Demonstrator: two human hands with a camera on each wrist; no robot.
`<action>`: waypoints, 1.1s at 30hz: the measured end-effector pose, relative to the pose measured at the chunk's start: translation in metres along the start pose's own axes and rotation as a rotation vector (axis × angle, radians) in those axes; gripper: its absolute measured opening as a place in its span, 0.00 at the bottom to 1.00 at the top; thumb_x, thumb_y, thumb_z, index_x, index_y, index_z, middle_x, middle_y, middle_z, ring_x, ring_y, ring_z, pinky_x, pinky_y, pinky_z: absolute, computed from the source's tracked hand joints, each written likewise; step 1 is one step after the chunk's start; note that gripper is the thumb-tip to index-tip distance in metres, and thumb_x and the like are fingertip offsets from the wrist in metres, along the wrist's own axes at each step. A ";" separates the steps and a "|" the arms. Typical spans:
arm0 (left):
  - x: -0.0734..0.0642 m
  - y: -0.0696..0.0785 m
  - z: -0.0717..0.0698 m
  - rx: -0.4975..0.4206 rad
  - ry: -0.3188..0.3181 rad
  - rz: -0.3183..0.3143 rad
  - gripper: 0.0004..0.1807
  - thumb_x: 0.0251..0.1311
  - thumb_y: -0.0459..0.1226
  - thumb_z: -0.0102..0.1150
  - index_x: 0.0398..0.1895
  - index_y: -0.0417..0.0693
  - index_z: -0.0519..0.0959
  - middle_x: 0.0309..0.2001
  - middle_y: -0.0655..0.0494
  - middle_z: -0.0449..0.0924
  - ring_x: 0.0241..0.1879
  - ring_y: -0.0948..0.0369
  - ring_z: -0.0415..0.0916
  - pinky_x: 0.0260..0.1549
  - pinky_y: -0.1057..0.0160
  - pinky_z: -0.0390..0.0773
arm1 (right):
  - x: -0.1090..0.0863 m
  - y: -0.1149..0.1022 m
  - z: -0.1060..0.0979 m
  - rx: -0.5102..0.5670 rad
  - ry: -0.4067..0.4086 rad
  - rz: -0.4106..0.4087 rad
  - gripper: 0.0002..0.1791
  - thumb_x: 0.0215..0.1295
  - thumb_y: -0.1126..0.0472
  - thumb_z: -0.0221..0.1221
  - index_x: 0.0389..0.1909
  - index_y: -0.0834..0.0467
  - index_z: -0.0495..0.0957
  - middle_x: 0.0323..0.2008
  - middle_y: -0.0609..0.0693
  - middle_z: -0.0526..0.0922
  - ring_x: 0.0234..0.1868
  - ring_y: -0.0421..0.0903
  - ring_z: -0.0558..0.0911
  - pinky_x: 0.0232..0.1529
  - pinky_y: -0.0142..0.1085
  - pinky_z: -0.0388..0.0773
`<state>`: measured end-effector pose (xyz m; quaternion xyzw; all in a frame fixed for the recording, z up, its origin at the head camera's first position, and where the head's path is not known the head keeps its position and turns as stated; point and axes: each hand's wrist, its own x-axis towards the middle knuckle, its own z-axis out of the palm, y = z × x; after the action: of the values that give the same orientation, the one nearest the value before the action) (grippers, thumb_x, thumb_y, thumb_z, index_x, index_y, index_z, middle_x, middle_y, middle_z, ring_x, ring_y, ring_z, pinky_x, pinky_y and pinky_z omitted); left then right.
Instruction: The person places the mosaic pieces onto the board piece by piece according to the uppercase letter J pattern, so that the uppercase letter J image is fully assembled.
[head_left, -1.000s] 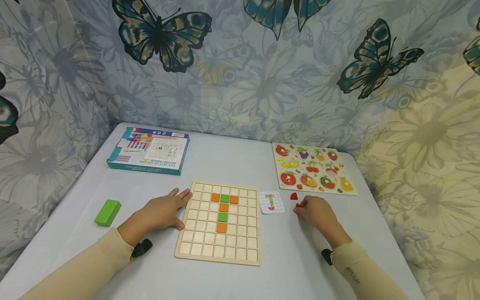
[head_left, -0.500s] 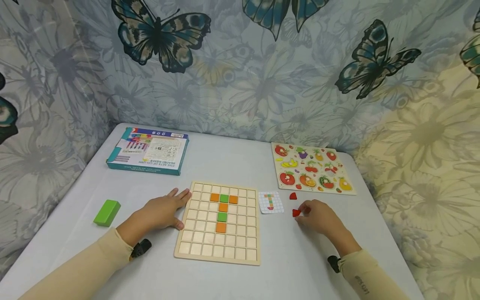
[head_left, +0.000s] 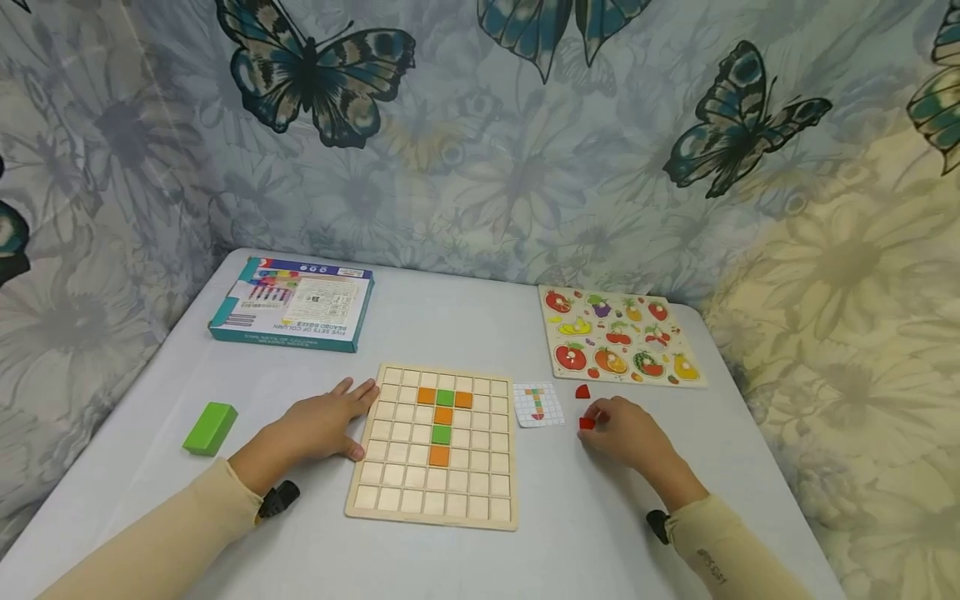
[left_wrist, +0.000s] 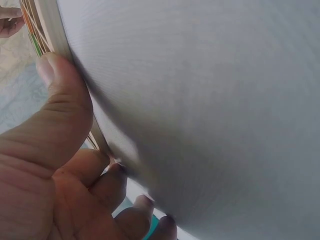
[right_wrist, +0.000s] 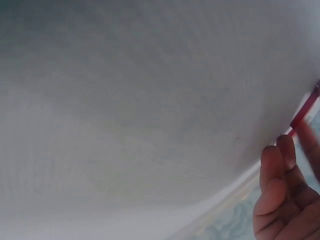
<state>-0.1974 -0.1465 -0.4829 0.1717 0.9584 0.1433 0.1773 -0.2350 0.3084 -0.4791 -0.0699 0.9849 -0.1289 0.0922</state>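
Observation:
My left hand [head_left: 318, 425] rests against the left edge of a wooden grid board [head_left: 405, 503], fingers spread. Its thumb [left_wrist: 62, 82] touches the board's rim in the left wrist view. Orange and green square tiles form a T shape on the board, among them a lower green tile [head_left: 441, 435]. At the board's right, my right hand [head_left: 633, 437] pinches a small red tile [head_left: 587, 423] between thumb and fingertips; the red tile [right_wrist: 306, 107] is partly cut off in the right wrist view. A second red tile [head_left: 582, 392], with a rounded side, lies just behind it.
A pattern card [head_left: 551, 419] lies right of the board. Behind it is a fruit puzzle board [head_left: 551, 350]. A flat box [head_left: 322, 300] lies at the back left, and a green block [head_left: 210, 429] sits left of my left arm. A patterned wall backs the table.
My right hand has shifted slightly left and nearer with the red tile, which now shows more at the fingertips. My left hand stays on the board's edge.

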 end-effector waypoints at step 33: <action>0.004 -0.002 0.003 0.014 0.011 -0.015 0.58 0.41 0.53 0.72 0.76 0.45 0.56 0.76 0.51 0.51 0.74 0.42 0.44 0.58 0.37 0.65 | -0.022 -0.130 0.030 0.014 0.062 -0.354 0.11 0.46 0.56 0.67 0.25 0.55 0.75 0.22 0.41 0.71 0.21 0.39 0.70 0.21 0.31 0.69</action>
<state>-0.2006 -0.1462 -0.4871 0.1648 0.9617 0.1362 0.1718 -0.1928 0.1800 -0.4696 -0.2373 0.9587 -0.1519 0.0379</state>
